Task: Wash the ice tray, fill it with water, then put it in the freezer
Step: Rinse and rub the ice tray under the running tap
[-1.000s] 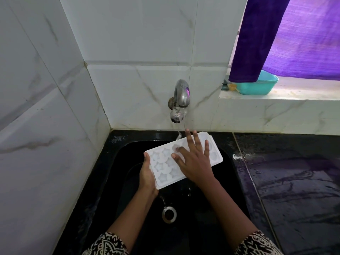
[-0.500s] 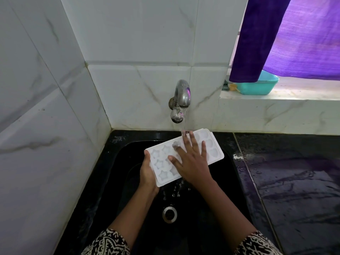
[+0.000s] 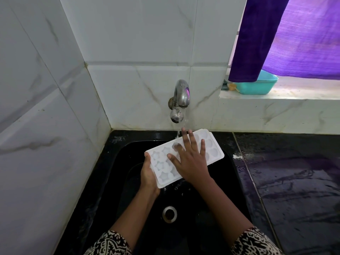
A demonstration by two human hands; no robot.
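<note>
A white ice tray [image 3: 161,161] with star and shell moulds hangs tilted over the black sink [image 3: 121,181], under the running metal tap [image 3: 180,100]. My left hand [image 3: 148,176] grips the tray's near left end from below. My right hand [image 3: 191,161] lies flat on the tray's top with its fingers spread, covering the middle moulds. A thin stream of water falls from the tap onto the tray's far edge beside my fingertips. Drops fall off the tray's lower edge into the sink.
The drain [image 3: 169,214] sits at the sink's bottom. A wet black counter [image 3: 294,181] runs to the right. White tiled walls close off the left and back. A teal tub [image 3: 257,85] stands on the window ledge under a purple curtain [image 3: 287,37].
My right hand has slid back and forth over the tray's top. Water now runs off the tray's lower edge. The left hand has kept its hold.
</note>
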